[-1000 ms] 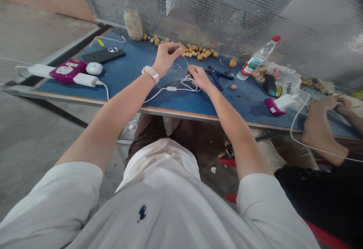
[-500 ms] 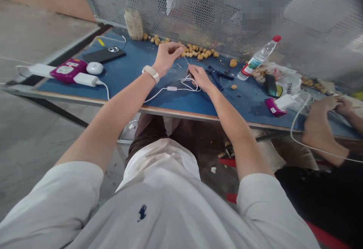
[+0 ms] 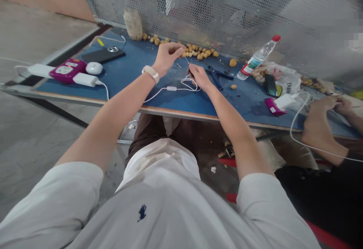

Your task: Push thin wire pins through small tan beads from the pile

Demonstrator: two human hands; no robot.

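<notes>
My left hand (image 3: 169,55) is raised over the blue table, thumb and fingertips pinched together; what they hold, if anything, is too small to make out. Just to its right and lower, my right hand (image 3: 199,75) is closed around a thin tool (image 3: 186,60) whose slender tip points up towards the left fingertips. Most of the tool is hidden in the fingers. A looped white cable (image 3: 188,86) with an inline switch (image 3: 171,88) lies against the right hand. Blue-handled pliers (image 3: 217,76) rest beside that hand. A tiny metal piece (image 3: 179,65) lies between both hands.
Small yellow-brown round lumps (image 3: 200,53) line the mesh panel (image 3: 198,14). At left are a phone (image 3: 103,55), a white case (image 3: 94,68) and a purple power adapter (image 3: 68,70). A bottle (image 3: 255,62) and another person's hands (image 3: 326,105) are at right.
The view has shifted very slightly. Both hands stay in nearly the same pose, the left fingertips still pinched close to the tool's tip.
</notes>
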